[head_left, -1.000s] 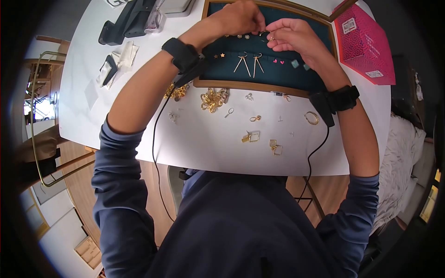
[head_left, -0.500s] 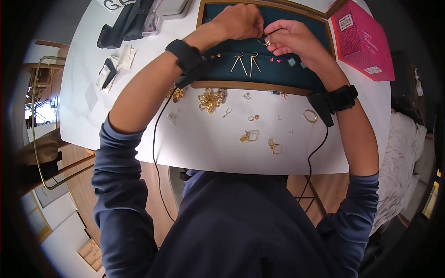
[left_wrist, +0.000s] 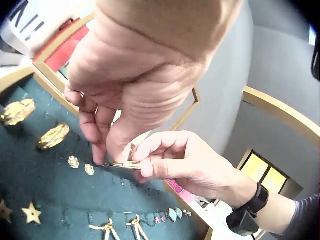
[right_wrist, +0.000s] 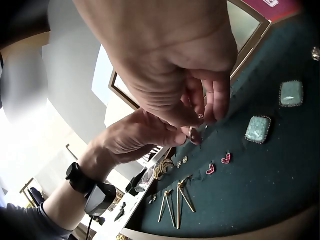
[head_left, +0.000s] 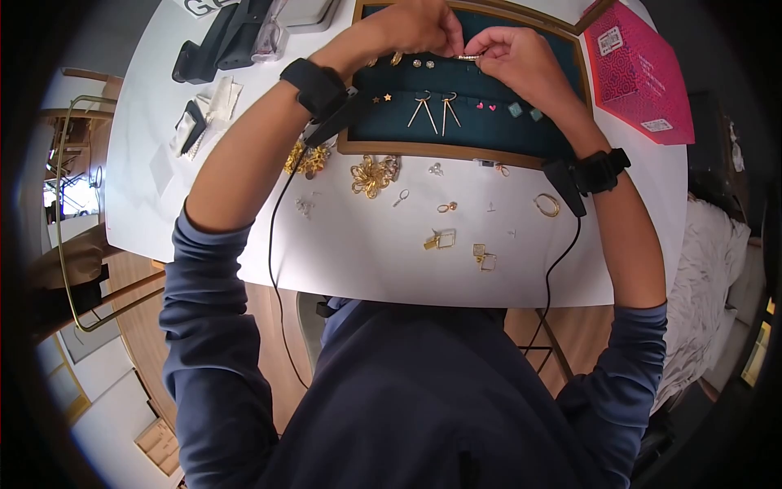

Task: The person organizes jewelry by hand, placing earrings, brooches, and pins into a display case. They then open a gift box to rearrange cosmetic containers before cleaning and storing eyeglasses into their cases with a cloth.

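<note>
Above the teal lining of a wooden-framed jewelry box (head_left: 440, 152), both hands meet over a slim gold earring (left_wrist: 125, 164). It lies nearly level, with a row of small pale stones showing in the head view. My right hand (head_left: 525, 69) pinches one end between thumb and fingers. The thumb and index finger of my left hand (head_left: 415, 28) pinch its other end, where the tip is partly hidden. Set in the lining nearby are flower studs (left_wrist: 80, 165), gold hoops (left_wrist: 52, 136), star studs (left_wrist: 31, 213), gold bar earrings (right_wrist: 180, 200), pink heart studs (right_wrist: 218, 164) and turquoise square earrings (right_wrist: 258, 128).
Loose jewelry lies on the white table before the box, including a gold flower piece (head_left: 373, 177), a gold hoop (head_left: 546, 204) and square earrings (head_left: 441, 239). A pink box (head_left: 643, 90) stands at right. Dark cases (head_left: 232, 37) and cloths (head_left: 208, 114) lie at left.
The earring has turned from lying within the right fingers to stretching level between both hands. The left hand dipped, then rose again; the right hand has shifted slightly up.
</note>
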Demonstrator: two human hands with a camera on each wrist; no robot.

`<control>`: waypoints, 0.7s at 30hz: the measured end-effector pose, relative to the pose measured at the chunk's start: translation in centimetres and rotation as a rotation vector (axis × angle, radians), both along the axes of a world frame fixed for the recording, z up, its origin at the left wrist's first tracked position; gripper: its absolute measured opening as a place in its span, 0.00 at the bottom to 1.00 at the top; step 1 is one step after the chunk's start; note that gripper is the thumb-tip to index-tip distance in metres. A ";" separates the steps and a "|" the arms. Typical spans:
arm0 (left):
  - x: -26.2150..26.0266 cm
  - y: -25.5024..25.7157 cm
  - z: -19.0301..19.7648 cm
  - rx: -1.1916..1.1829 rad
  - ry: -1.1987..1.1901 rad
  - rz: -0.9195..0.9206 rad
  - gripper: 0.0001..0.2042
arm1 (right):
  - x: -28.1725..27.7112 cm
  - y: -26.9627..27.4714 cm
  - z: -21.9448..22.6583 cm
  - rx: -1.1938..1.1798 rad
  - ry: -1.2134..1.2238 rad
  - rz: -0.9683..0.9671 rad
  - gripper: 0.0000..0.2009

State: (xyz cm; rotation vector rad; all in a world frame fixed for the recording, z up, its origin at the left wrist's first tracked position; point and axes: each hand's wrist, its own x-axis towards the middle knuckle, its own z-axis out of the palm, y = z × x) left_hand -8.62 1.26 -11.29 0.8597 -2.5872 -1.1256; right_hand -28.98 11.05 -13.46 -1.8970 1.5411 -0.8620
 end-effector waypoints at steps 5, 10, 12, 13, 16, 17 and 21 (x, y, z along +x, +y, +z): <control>-0.8 0.0 -1.1 -0.005 -0.024 -0.019 0.09 | 0.1 0.5 0.3 -0.008 0.049 -0.002 0.08; -1.2 -0.2 -2.1 -0.043 0.085 -0.018 0.09 | -0.5 0.4 0.5 -0.022 0.116 0.173 0.07; -1.1 -0.2 -2.0 -0.049 0.138 -0.068 0.09 | -0.5 0.4 0.7 -0.003 0.120 0.209 0.08; -1.1 -0.2 -1.8 -0.065 0.071 -0.059 0.08 | -0.3 0.4 0.9 -0.008 0.123 0.211 0.09; -1.2 -0.2 -1.6 -0.143 -0.039 -0.036 0.08 | -0.2 0.3 0.8 -0.018 0.150 0.232 0.11; -1.2 -0.2 -2.3 -0.189 -0.013 -0.028 0.07 | -0.2 0.2 0.7 -0.020 0.162 0.242 0.11; -1.2 0.2 -2.9 -0.331 -0.002 0.007 0.06 | -0.6 -0.3 -0.7 -0.258 0.349 0.262 0.08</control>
